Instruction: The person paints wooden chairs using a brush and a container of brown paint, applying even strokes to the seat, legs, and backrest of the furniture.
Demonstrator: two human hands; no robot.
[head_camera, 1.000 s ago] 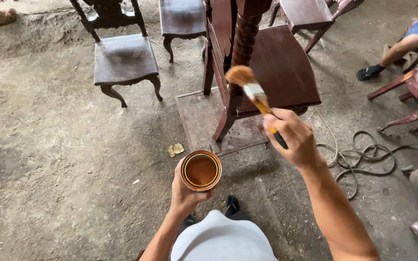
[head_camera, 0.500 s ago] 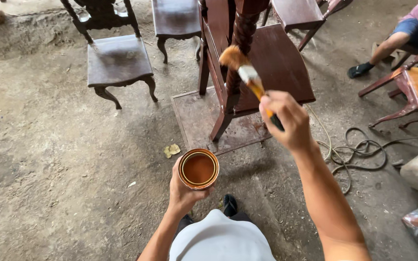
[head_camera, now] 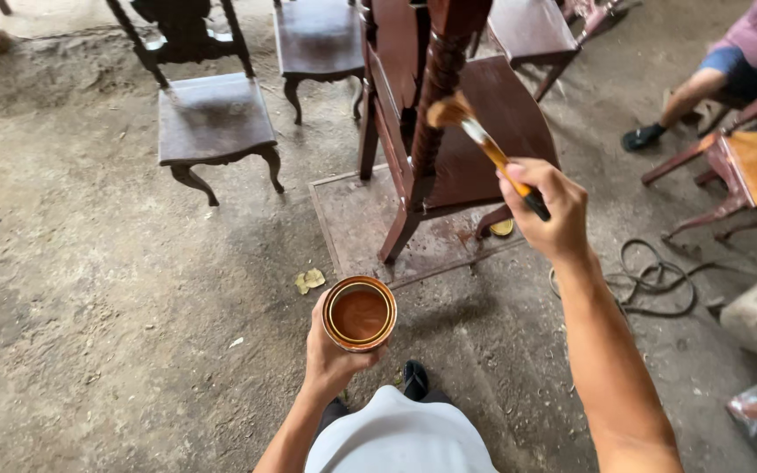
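Brown varnish: one can (head_camera: 359, 314), left hand (head_camera: 330, 355) gripping | one brush (head_camera: 484, 143), right hand (head_camera: 545, 208) gripping

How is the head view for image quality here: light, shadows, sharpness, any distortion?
Head view: soft, even daylight, no glare; the brush and the right hand are sharp, with no motion blur. Faint, soft shadows lie under the near chair on its floor board. The open tin in the left hand is clear, its brown liquid readable. Wide-angle stretch pulls the right forearm and the frame edges.

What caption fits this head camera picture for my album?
Right hand presses a paintbrush to a dark wooden chair; left hand holds an open can.
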